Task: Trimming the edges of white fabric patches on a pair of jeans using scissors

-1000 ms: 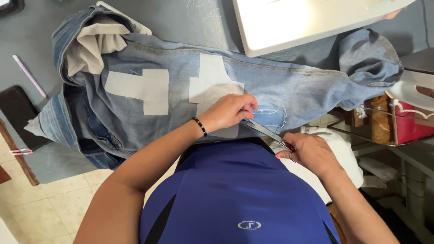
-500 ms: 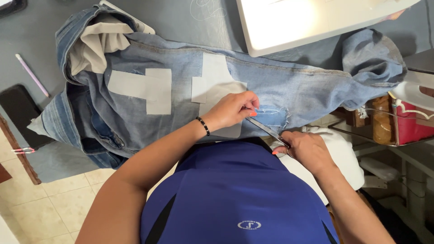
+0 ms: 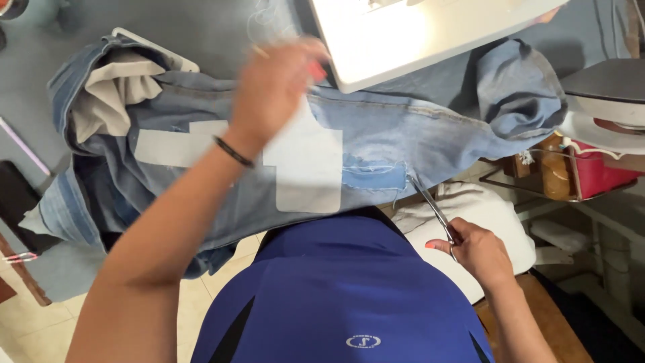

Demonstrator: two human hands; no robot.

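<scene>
A pair of jeans (image 3: 416, 134) lies spread across the grey surface (image 3: 201, 27), turned so that pale grey patches show on the denim: one rectangular patch (image 3: 306, 171) near the middle and a longer strip (image 3: 171, 146) to its left. Just right of the middle patch sits a darker blue mended spot (image 3: 375, 175) with loose threads at its edges. A pair of slim metal scissors (image 3: 430, 205) points up toward the right end of that spot, its tips at or just beside the frayed edge. The right hand (image 3: 474, 252) has a closed grip on the scissor handles, near the body at the right, over a white cushion-like cloth (image 3: 497, 215). The left hand (image 3: 279, 84) is raised above the jeans, farther away and to the left, blurred; its fingers are curled, and something small and reddish shows at the fingertips, but whether it pinches anything cannot be told. A dark band (image 3: 233, 152) circles that wrist. At the far edge, a white sewing machine (image 3: 416, 33) rests over the jeans. To the far right stand an amber bottle (image 3: 554, 171) and a red container (image 3: 605, 176) on a wire rack. A pale pocket lining (image 3: 111, 94) shows at the jeans' left end.
</scene>
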